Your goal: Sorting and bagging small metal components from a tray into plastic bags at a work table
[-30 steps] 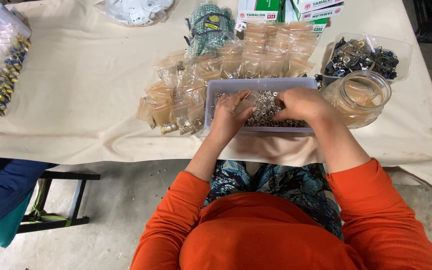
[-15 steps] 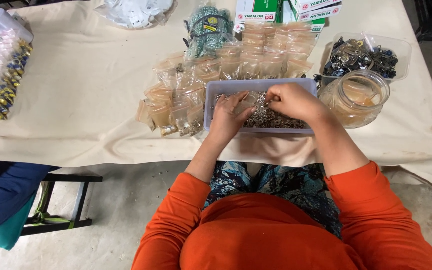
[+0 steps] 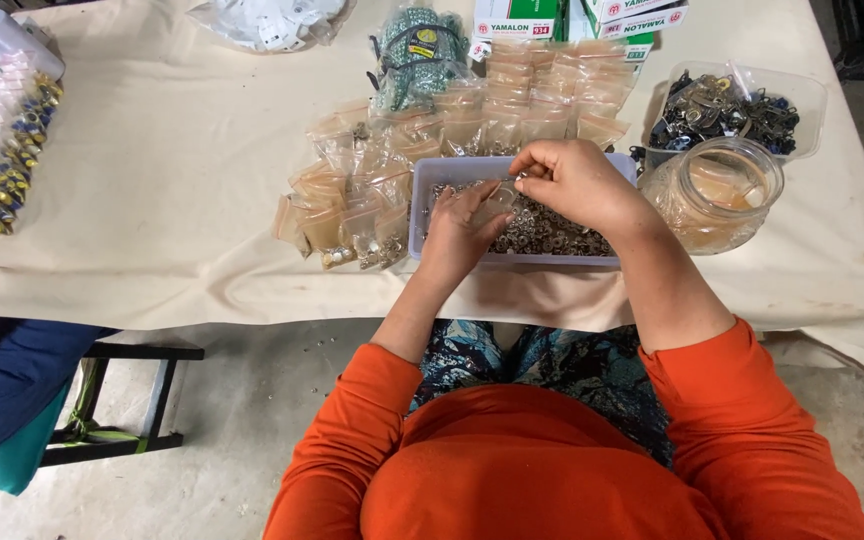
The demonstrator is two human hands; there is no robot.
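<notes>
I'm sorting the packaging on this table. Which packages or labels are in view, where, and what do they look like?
Cardboard boxes: far edge, white with green and red.
Small clear bags: left of the tray, filled, tan.
Flat clear bags: rows behind the tray.
Netted bundle: far centre, green, yellow label.

Both hands [image 3: 522,205] over tray [image 3: 422,205] of metal rings [image 3: 552,232]

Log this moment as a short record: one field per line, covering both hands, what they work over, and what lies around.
left hand: over the tray, holding a small clear bag
right hand: pinching at the bag's mouth
tray: pale rectangular, full of small metal rings
filled bags: piled left of tray
jar: clear, right of tray
tub: clear, holds dark metal parts
table: cream cloth cover
</notes>
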